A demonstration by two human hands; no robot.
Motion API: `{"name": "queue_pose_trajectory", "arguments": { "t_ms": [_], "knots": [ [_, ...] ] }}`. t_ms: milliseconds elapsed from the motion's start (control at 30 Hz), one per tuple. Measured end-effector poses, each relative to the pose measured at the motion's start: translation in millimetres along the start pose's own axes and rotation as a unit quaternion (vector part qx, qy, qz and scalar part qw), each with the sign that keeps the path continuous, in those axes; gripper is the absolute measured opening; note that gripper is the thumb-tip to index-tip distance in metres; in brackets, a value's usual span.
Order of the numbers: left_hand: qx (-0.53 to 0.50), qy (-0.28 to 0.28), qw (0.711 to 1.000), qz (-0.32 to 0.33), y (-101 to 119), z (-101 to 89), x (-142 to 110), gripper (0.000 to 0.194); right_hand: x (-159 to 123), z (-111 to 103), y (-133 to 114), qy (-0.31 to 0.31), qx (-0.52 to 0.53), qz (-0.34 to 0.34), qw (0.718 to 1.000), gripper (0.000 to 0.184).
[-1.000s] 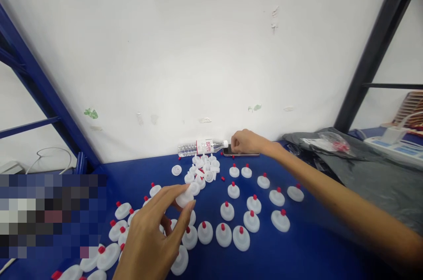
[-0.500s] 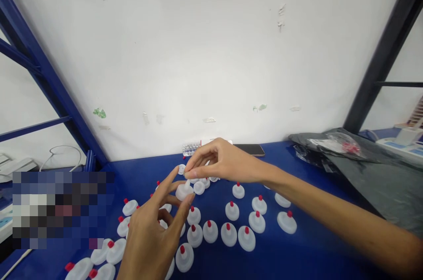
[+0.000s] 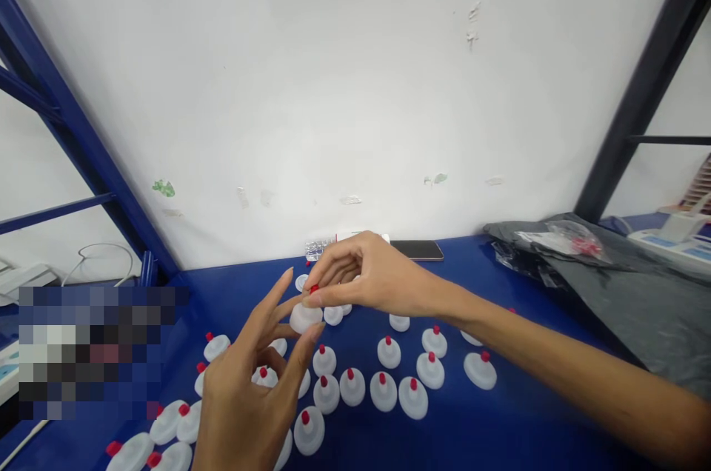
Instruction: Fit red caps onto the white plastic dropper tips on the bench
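A translucent white dome-shaped plastic lid [image 3: 304, 320] is held above the table between the thumb and fingers of my left hand [image 3: 249, 375]. My left index finger sticks up, clear of it. My right hand [image 3: 366, 275] reaches across from the right and pinches a small red cap [image 3: 314, 289] at the top of the same lid. The fingertips partly cover the cap, so how far it sits on the spout cannot be told. Uncapped white lids [image 3: 333, 315] lie just behind, partly hidden by my right hand.
Several white lids with red caps [image 3: 383, 391] stand spread over the blue table [image 3: 472, 426]. Near the wall are a black phone [image 3: 419, 250] and a clear blister pack [image 3: 319, 249]. Dark plastic bags [image 3: 600, 286] lie at the right. A blue metal post [image 3: 83, 130] rises at the left.
Half a second ago the lid in my left hand showed a bare white spout under my right fingertips; now a red cap shows there. The left index finger has lifted away.
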State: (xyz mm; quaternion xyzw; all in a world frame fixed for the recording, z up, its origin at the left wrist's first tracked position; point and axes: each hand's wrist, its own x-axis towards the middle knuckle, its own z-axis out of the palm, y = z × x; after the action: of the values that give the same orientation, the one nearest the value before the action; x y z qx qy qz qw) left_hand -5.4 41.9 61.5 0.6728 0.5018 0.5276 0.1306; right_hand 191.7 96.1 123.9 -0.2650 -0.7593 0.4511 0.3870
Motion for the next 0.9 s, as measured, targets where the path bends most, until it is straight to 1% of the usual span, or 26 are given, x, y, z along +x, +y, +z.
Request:
{"name": "queue_pose_trajectory", "arguments": {
  "t_ms": [67, 133, 167, 233, 300, 333, 367, 433, 533, 600, 767, 833, 900],
  "knots": [
    [0.002, 0.001, 1.0, 0.001, 0.4, -1.1, -0.6, 0.061, 0.4, -9.0, -2.0, 0.022, -0.042, -0.013, 0.999, 0.02],
    [0.008, 0.007, 1.0, -0.004, 2.8, -1.8, -1.1, 0.057, 1.1, -25.5, -1.3, 0.065, -0.14, -0.015, 0.988, 0.013],
    [0.01, 0.009, 1.0, -0.009, 4.5, -1.9, -1.3, 0.054, 1.4, -35.8, 0.7, 0.091, -0.209, -0.01, 0.974, 0.01],
    [0.007, 0.008, 1.0, -0.023, 7.9, -1.6, -1.8, 0.049, 1.9, -58.7, 9.0, 0.133, -0.357, 0.027, 0.924, 0.006],
    [0.0, 0.007, 0.999, -0.038, 10.8, -0.9, -2.2, 0.045, 1.5, -80.8, 22.7, 0.144, -0.46, 0.093, 0.871, 0.009],
    [-0.004, 0.006, 0.999, -0.043, 11.8, -0.5, -2.4, 0.043, 0.8, -90.6, 31.0, 0.137, -0.482, 0.123, 0.857, 0.009],
    [-0.006, 0.006, 0.999, -0.044, 12.4, -0.2, -2.5, 0.041, -0.2, -99.2, 39.9, 0.125, -0.49, 0.151, 0.849, 0.009],
    [-0.009, 0.003, 0.999, -0.042, 12.9, 0.1, -2.7, 0.037, -2.9, -112.6, 57.7, 0.092, -0.486, 0.193, 0.848, 0.009],
    [-0.007, -0.001, 0.999, -0.04, 12.3, 0.2, -2.8, 0.033, -6.8, -125.5, 79.5, 0.043, -0.472, 0.242, 0.847, 0.009],
    [-0.006, -0.003, 0.999, -0.042, 11.9, 0.3, -2.9, 0.032, -8.6, -131.4, 88.7, 0.025, -0.465, 0.266, 0.844, 0.009],
    [-0.005, -0.005, 0.999, -0.038, 11.7, 0.7, -3.5, 0.031, -11.9, -141.8, 95.4, -0.008, -0.459, 0.31, 0.833, 0.009],
    [-0.001, -0.007, 0.999, -0.035, 11.9, 0.6, -3.6, 0.032, -12.6, -143.2, 92.5, -0.019, -0.458, 0.314, 0.831, 0.014],
    [-0.002, -0.007, 0.999, -0.035, 12.1, 0.4, -3.6, 0.031, -11.9, -141.6, 86.2, -0.015, -0.467, 0.301, 0.831, 0.02]
  ]
}}
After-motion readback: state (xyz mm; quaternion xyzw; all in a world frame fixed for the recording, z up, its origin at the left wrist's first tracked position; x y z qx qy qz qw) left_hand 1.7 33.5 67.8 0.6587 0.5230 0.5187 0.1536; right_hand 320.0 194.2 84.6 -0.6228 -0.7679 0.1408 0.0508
